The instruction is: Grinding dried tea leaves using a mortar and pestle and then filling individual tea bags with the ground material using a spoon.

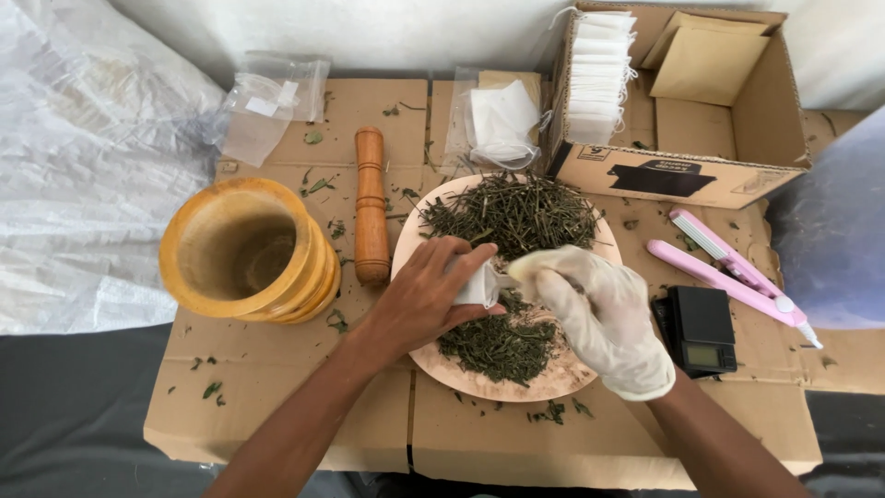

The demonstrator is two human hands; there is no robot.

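Flattened cardboard covers the work surface. Left hand, bare, pinches a small white paper bag over the round wooden plate of dried green herb. Right hand, in a wrinkled pale glove, pinches at the bag mouth; its fingertips and any contents are hidden.

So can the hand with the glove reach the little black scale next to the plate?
Probably yes. The right hand in its white glove sits just beside the black scale, with only bare cardboard between them. But its fingers are busy pinching at the small white bag that the left hand holds.
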